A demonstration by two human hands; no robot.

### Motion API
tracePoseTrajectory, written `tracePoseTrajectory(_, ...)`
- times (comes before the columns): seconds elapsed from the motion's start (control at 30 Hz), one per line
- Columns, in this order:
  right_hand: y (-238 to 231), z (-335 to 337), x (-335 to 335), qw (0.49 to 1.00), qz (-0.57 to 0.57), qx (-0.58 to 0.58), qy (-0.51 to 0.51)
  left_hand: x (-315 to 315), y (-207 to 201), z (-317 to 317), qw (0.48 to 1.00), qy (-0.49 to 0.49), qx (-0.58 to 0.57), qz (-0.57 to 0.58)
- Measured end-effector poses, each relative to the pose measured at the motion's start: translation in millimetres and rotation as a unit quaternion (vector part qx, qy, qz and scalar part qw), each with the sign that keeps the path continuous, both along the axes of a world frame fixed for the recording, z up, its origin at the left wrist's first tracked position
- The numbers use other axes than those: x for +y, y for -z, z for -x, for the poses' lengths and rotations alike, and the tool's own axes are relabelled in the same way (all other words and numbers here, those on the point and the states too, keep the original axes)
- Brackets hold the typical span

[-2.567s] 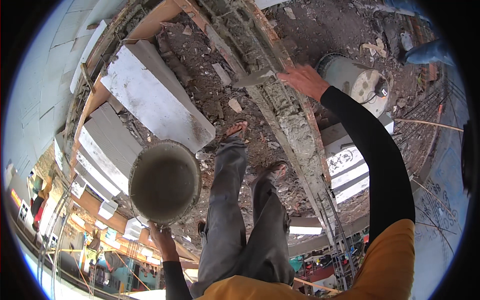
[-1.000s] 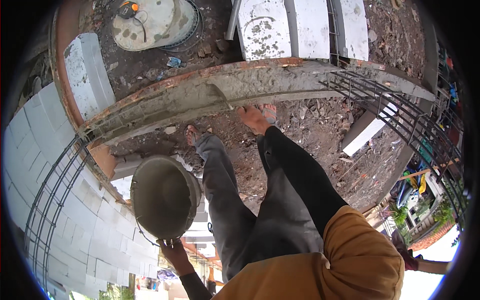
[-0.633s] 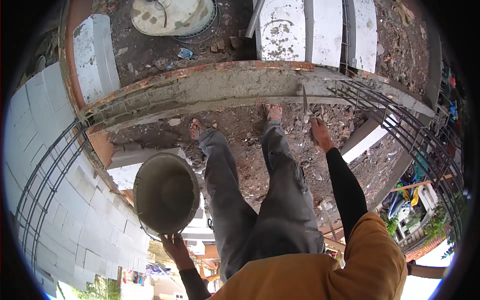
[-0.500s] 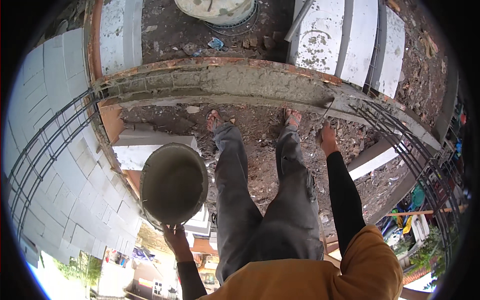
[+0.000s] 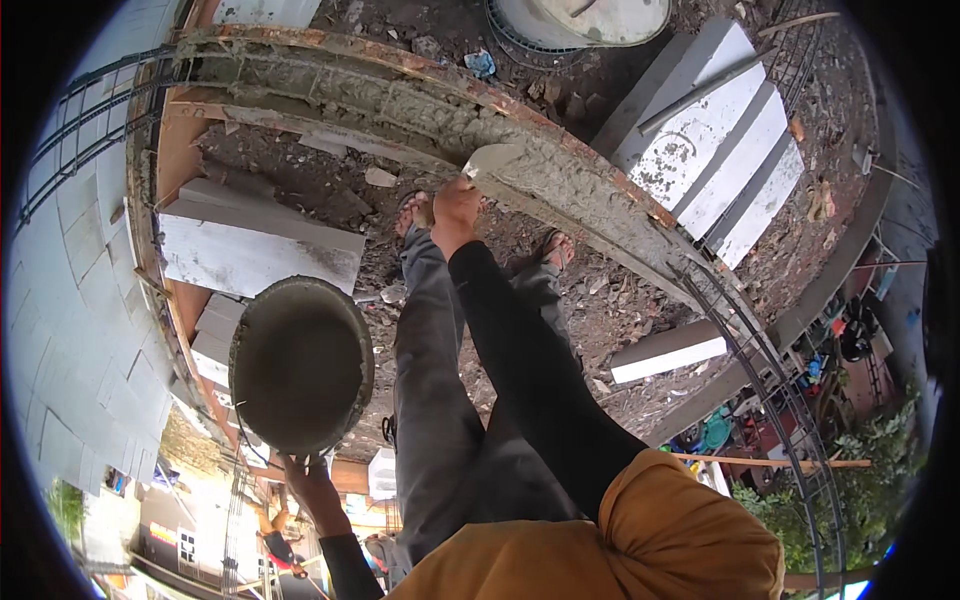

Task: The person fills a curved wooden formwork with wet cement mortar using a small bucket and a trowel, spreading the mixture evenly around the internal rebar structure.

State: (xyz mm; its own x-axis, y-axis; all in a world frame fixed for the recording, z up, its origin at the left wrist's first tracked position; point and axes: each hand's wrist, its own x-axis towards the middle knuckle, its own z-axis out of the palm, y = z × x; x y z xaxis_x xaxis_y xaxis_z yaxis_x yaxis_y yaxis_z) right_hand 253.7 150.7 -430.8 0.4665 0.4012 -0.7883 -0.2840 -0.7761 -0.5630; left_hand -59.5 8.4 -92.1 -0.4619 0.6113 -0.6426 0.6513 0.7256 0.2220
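Mortar pan (image 5: 300, 365) gripped in my left hand (image 5: 312, 492) could tip while my right hand (image 5: 455, 208), closed on the trowel (image 5: 492, 160), smooths mid-frame wet mortar (image 5: 560, 180).

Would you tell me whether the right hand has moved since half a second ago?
Yes: the right hand, earlier below the wet concrete beam, now holds a trowel on it.

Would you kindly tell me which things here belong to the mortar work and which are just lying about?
In hand:
- trowel in right hand
- mortar pan held by left hand
- wet mortar bed

Lying about:
- white blocks
- round tub
- blue scrap
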Motion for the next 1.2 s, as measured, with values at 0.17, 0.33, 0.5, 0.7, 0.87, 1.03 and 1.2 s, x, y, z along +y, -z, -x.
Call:
tracePoseTrajectory(0.17,-59.1,41.5,-4.5,0.990,-0.039,0.108,0.082,-15.1,-5.5,18.5,0.999,-0.038,0.020,0.015)
tracePoseTrajectory(0.33,27.3,-45.4,-15.4,0.956,-0.079,-0.175,-0.223,-0.3,1.9,-10.3,1.000,0.002,0.030,0.010)
tracePoseTrajectory(0.5,21.4,-138.6,-96.7,0.953,-0.059,-0.128,-0.269,-20.2,-14.2,-2.6,0.996,0.040,0.050,0.056)
tracePoseTrajectory(0.7,14.6,-258.4,-201.6,0.959,0.073,-0.098,-0.257,-21.3,-14.9,-52.1,0.998,0.058,0.038,0.007)
tracePoseTrajectory(0.87,-34.2,-300.7,-285.0,0.959,0.105,-0.090,-0.249,-18.3,-22.1,-61.1,0.972,-0.227,-0.026,-0.047)
tracePoseTrajectory(1.03,-45.9,-240.2,-241.7,0.979,0.007,-0.072,-0.191,-11.7,-24.5,-109.4,0.997,0.077,0.001,-0.007)
tracePoseTrajectory(1.2,-28.1,-256.2,-181.7,0.975,0.081,0.014,-0.204,-2.6,-34.7,-154.9,0.988,0.147,0.045,0.000)
